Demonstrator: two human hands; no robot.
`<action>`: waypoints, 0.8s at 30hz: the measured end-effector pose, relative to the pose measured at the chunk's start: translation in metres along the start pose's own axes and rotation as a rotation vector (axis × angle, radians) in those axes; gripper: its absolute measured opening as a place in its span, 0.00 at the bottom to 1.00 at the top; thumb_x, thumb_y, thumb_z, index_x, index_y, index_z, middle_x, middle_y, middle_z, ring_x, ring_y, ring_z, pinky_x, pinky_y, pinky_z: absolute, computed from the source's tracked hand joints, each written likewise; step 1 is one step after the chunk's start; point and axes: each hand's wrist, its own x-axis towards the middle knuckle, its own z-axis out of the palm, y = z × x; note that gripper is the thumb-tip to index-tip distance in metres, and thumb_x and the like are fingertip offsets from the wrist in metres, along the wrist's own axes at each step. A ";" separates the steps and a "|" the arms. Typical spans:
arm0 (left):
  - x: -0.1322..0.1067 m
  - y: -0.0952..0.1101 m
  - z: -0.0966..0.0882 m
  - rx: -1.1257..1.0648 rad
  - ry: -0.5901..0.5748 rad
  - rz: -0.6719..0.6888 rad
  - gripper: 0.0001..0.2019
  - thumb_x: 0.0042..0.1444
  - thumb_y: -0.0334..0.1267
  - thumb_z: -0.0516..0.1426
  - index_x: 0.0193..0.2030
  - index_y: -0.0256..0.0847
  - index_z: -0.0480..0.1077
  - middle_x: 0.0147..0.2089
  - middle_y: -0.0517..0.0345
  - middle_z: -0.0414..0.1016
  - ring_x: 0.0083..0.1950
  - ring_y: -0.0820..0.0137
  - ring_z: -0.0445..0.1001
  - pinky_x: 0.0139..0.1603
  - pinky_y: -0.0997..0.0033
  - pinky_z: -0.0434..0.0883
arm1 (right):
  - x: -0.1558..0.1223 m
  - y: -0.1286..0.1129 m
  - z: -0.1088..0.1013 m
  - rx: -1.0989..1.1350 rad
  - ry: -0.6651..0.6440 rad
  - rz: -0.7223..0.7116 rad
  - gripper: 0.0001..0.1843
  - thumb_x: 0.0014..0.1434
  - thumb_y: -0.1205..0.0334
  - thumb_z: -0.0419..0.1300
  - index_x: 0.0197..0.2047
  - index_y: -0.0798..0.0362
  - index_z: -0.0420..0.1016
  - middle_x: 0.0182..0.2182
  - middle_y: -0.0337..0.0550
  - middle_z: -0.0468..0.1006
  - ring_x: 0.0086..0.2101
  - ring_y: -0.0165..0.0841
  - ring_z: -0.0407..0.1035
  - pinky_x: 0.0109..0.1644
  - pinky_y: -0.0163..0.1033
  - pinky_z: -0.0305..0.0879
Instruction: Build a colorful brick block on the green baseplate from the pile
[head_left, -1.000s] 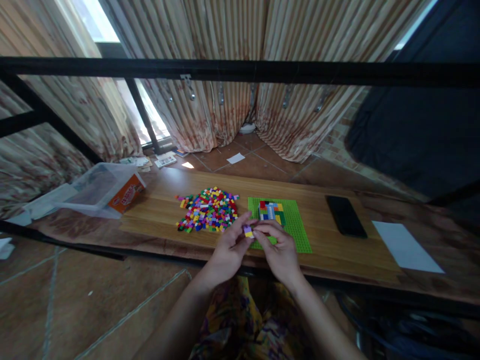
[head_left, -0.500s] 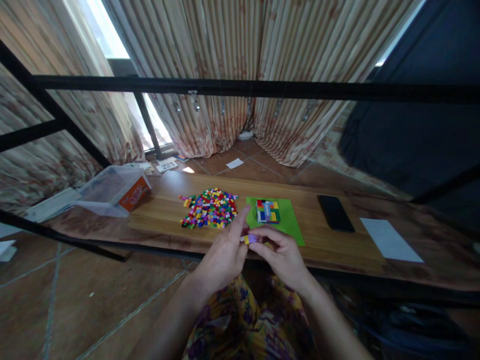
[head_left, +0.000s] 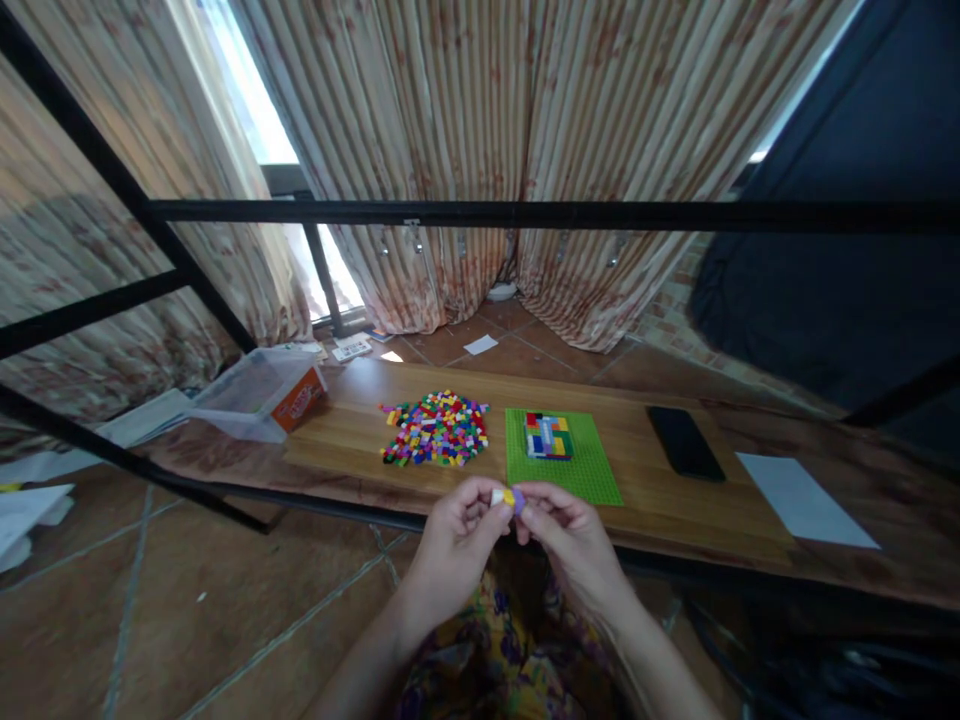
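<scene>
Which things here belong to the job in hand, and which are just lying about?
In the job:
white, yellow and purple bricks, pinched between left hand and right hand
loose brick pile
green baseplate
brick structure on it

Apparently just lying about:
black phone
white sheet right of it
clear box, though possibly the bricks' container

Your left hand (head_left: 454, 545) and right hand (head_left: 581, 545) are bare, and so are your left forearm (head_left: 379, 640) and right forearm (head_left: 652, 645) as far as the view shows. Your lap is covered by a printed garment (head_left: 499, 635): yellow and purple motifs, apparently floral, irregular in outline, on cloth darkened by shadow. The fabric shows soft folds. Its cut, trousers or skirt, cannot be determined.
</scene>
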 end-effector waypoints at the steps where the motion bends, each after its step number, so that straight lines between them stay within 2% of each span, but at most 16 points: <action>1: 0.000 -0.004 -0.001 0.006 0.006 -0.009 0.08 0.60 0.42 0.56 0.38 0.38 0.69 0.30 0.61 0.71 0.32 0.75 0.70 0.37 0.76 0.68 | 0.001 0.003 0.002 -0.012 0.006 0.011 0.13 0.49 0.56 0.69 0.38 0.51 0.80 0.24 0.35 0.75 0.24 0.24 0.66 0.29 0.30 0.65; 5: -0.002 -0.024 -0.005 0.037 0.098 -0.047 0.11 0.62 0.44 0.52 0.38 0.38 0.67 0.31 0.60 0.70 0.33 0.76 0.69 0.35 0.77 0.66 | 0.007 0.014 0.013 -0.109 0.077 0.016 0.14 0.50 0.53 0.68 0.35 0.53 0.78 0.22 0.35 0.74 0.23 0.25 0.65 0.27 0.31 0.64; 11: 0.009 -0.051 -0.014 -0.011 0.208 -0.144 0.14 0.61 0.49 0.52 0.35 0.39 0.64 0.24 0.65 0.63 0.23 0.79 0.59 0.25 0.78 0.59 | 0.019 0.034 0.027 -0.252 0.097 0.018 0.15 0.55 0.50 0.62 0.38 0.52 0.77 0.26 0.38 0.77 0.27 0.29 0.69 0.31 0.33 0.67; 14: 0.020 -0.062 -0.019 -0.015 0.281 -0.140 0.15 0.61 0.50 0.51 0.34 0.39 0.63 0.23 0.66 0.61 0.23 0.78 0.58 0.24 0.78 0.58 | 0.032 0.048 0.033 -0.275 0.154 -0.002 0.15 0.55 0.49 0.62 0.38 0.52 0.78 0.29 0.40 0.79 0.33 0.33 0.72 0.35 0.35 0.69; 19: 0.045 -0.082 -0.033 0.021 0.449 -0.123 0.15 0.58 0.50 0.54 0.33 0.39 0.66 0.28 0.61 0.66 0.29 0.74 0.63 0.29 0.76 0.62 | 0.061 0.070 0.041 -0.353 0.207 0.010 0.16 0.55 0.49 0.61 0.38 0.52 0.79 0.35 0.43 0.81 0.37 0.36 0.74 0.42 0.39 0.69; 24: 0.070 -0.094 -0.048 -0.083 0.466 -0.181 0.15 0.56 0.51 0.54 0.30 0.39 0.63 0.24 0.65 0.61 0.25 0.76 0.58 0.26 0.77 0.59 | 0.093 0.085 0.043 -0.340 0.206 0.009 0.17 0.53 0.48 0.61 0.35 0.53 0.80 0.31 0.42 0.81 0.33 0.35 0.73 0.39 0.39 0.69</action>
